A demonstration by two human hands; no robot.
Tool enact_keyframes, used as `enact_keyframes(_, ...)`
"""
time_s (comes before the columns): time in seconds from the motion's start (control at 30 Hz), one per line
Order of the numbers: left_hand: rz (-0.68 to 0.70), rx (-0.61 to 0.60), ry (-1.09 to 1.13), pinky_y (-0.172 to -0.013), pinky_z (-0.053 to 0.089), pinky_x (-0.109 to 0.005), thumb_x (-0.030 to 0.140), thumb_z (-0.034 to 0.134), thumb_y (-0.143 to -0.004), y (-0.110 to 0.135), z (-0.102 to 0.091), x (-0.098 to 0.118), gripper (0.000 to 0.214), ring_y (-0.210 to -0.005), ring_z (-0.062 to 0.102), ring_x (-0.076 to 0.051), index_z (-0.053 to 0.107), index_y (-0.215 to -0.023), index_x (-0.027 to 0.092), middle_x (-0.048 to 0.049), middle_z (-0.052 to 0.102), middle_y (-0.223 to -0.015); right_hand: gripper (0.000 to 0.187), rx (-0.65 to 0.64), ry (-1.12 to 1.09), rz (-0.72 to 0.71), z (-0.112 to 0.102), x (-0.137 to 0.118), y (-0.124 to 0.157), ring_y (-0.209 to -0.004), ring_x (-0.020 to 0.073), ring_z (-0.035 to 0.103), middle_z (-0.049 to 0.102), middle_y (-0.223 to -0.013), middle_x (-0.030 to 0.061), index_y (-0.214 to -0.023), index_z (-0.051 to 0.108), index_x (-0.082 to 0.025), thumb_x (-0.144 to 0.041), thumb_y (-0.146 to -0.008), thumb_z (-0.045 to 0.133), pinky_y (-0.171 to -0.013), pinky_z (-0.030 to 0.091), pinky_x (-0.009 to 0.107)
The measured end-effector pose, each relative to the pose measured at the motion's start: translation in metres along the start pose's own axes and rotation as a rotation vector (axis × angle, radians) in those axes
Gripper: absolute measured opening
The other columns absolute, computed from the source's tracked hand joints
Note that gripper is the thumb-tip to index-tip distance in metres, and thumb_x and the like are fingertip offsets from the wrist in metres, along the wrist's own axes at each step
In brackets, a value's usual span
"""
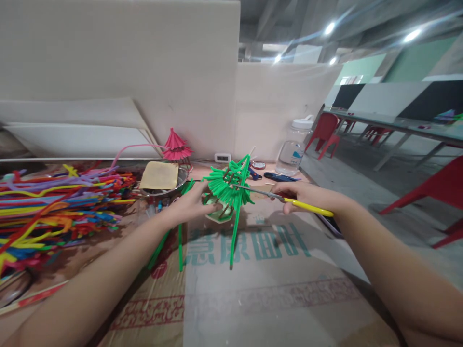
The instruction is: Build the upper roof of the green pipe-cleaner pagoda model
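Note:
My left hand [195,202] is closed round the near left side of a small pavilion model [227,185]. Its layered roof is made of bright green pipe cleaners, with brown sticks beneath and a pale base. One long green pipe cleaner [235,236] hangs from it over the table. My right hand [300,193] grips a yellow-handled tool [307,206] with a long thin metal shaft; its exact kind is unclear. The shaft's tip lies against the middle of the green roof. Loose green pipe cleaners [181,246] lie below my left hand.
Many coloured pipe cleaners [65,207] are heaped at the left. Behind are a red pipe-cleaner pavilion [176,147], a metal bowl with a yellow sponge-like block [159,176], and a small digital display [222,157]. A water bottle [291,149] stands near the table's right edge.

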State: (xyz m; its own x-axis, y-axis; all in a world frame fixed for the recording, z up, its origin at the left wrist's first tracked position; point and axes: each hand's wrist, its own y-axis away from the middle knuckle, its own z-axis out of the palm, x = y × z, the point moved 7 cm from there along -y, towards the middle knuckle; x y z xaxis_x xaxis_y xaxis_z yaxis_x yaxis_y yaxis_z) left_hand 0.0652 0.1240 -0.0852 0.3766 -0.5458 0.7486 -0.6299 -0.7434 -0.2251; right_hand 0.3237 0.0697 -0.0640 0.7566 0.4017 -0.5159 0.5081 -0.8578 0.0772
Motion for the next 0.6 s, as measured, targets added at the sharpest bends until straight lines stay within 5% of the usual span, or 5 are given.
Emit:
enact_keyframes(0.37,-0.017,0.01,0.115,-0.104,0.051,-0.043,0.041,0.074,-0.08,-0.001,0.0,-0.017,0.056,-0.119,0.063,-0.029,0.056,-0.129,0.023,-0.0076,0.065,-0.13,0.048,0.054,0.01,-0.067,0.003,-0.003,-0.004,-0.085,0.0213,0.056,0.066,-0.094,0.0032,-0.094,0.071,-0.02,-0.067,-0.084,0.064,-0.072,0.037,0.03)
enact_keyframes(0.6,-0.043,0.18,0.179,-0.102,0.051,-0.045,0.046,0.076,-0.078,-0.006,0.006,-0.037,0.054,-0.113,0.066,-0.029,0.058,-0.121,0.019,-0.0109,0.068,-0.123,0.049,0.152,-0.11,-0.05,-0.006,0.007,-0.003,-0.081,0.0212,0.058,0.067,-0.093,0.0036,-0.105,0.071,-0.022,-0.064,-0.079,0.07,-0.07,0.041,0.03)
